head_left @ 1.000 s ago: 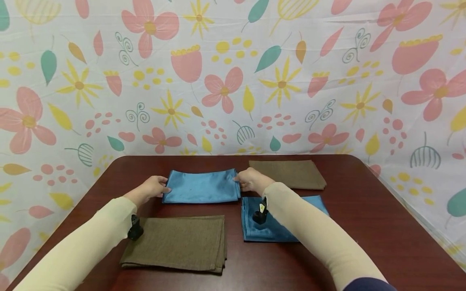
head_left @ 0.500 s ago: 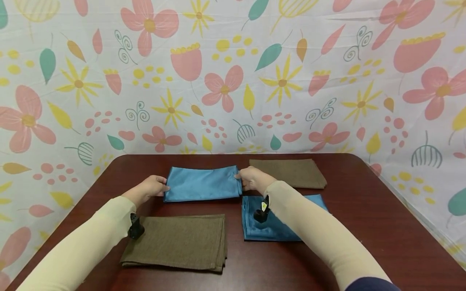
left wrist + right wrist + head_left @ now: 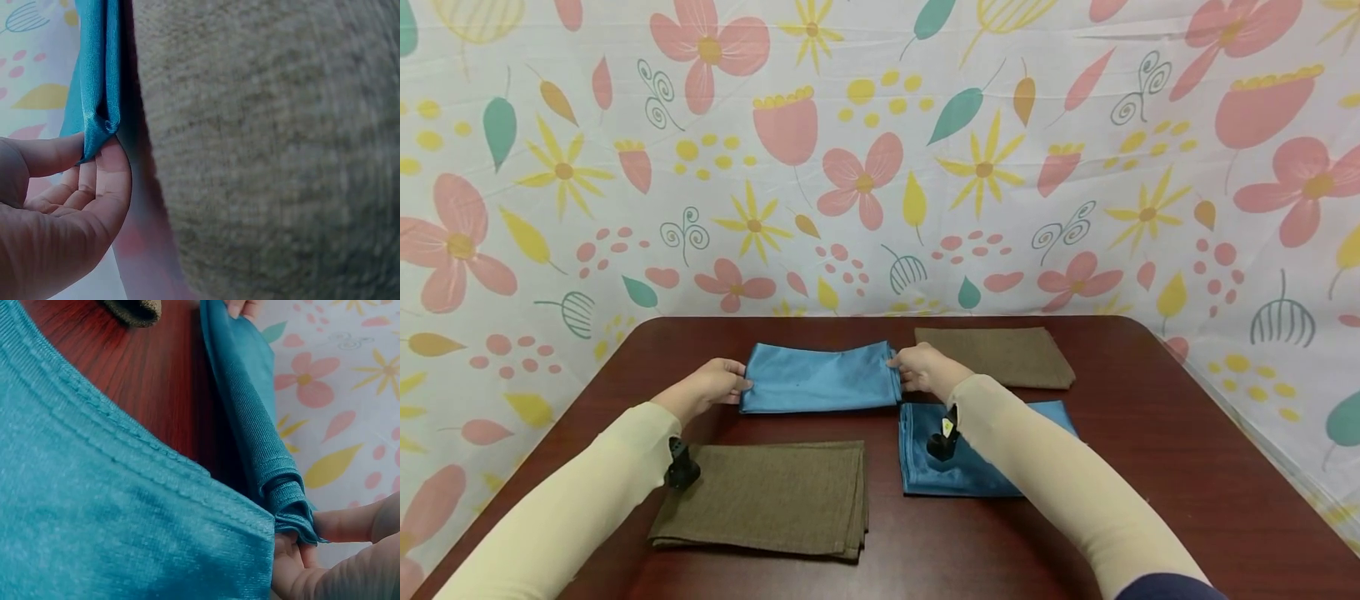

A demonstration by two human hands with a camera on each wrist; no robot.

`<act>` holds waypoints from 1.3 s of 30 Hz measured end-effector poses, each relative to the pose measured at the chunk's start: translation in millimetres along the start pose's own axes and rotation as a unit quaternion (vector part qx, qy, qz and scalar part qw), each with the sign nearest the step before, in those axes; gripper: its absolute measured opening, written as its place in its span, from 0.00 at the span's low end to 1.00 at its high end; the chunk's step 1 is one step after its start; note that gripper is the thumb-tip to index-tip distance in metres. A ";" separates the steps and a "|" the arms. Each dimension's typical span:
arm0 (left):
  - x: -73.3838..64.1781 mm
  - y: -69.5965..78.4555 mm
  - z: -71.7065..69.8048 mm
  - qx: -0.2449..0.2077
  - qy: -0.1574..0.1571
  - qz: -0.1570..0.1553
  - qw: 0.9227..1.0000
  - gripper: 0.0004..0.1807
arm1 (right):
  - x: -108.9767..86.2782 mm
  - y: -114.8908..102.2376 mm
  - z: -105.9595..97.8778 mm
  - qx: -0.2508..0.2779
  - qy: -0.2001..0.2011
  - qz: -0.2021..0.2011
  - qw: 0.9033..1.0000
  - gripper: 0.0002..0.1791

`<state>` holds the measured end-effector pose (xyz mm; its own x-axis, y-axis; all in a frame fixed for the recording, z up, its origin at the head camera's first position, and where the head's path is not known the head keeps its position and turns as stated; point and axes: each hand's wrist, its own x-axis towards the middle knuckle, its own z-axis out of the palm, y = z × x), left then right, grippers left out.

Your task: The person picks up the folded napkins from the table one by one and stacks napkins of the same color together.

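A folded blue satin cloth lies across the far middle of the table, a hand at each short end. My left hand pinches its left edge; in the left wrist view the thumb and curled fingers close on a corner of the layered cloth. At the opposite end my right hand pinches the right edge. The right wrist view shows the stacked folds between thumb and fingers, partly hidden behind a nearer blue cloth.
A brown folded cloth lies front left, under the left wrist. Beneath the right forearm is a second blue folded cloth, partly covered. Another brown cloth sits back right on the dark red table. A flowered curtain hangs behind.
The blue cloth between my hands has shifted slightly away from me and a little to the right. Both hands keep their hold; the other cloths stay in place.
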<state>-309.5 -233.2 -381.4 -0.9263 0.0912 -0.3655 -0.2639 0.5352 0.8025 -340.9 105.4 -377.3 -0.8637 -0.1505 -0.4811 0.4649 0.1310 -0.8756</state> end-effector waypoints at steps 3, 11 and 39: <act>-1.2 0.8 -0.5 0.001 0.008 -0.002 1.000 0.24 | -0.9 -1.3 -0.3 -0.010 0.009 -0.007 1.000 0.40; -6.2 8.2 -5.3 -0.020 0.000 0.018 1.000 0.28 | -7.8 -7.0 -1.3 -0.006 0.015 -0.016 1.000 0.35; -18.2 25.5 -9.3 -0.020 -0.007 0.040 0.999 0.27 | -37.1 -16.1 -13.7 0.019 -0.015 -0.047 0.999 0.34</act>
<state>-301.9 -229.0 -349.9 -0.9414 0.1435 -0.3053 -0.1998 0.4919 0.8474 -318.9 122.3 -344.7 -0.8976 -0.1896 -0.3979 0.3902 0.0783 -0.9174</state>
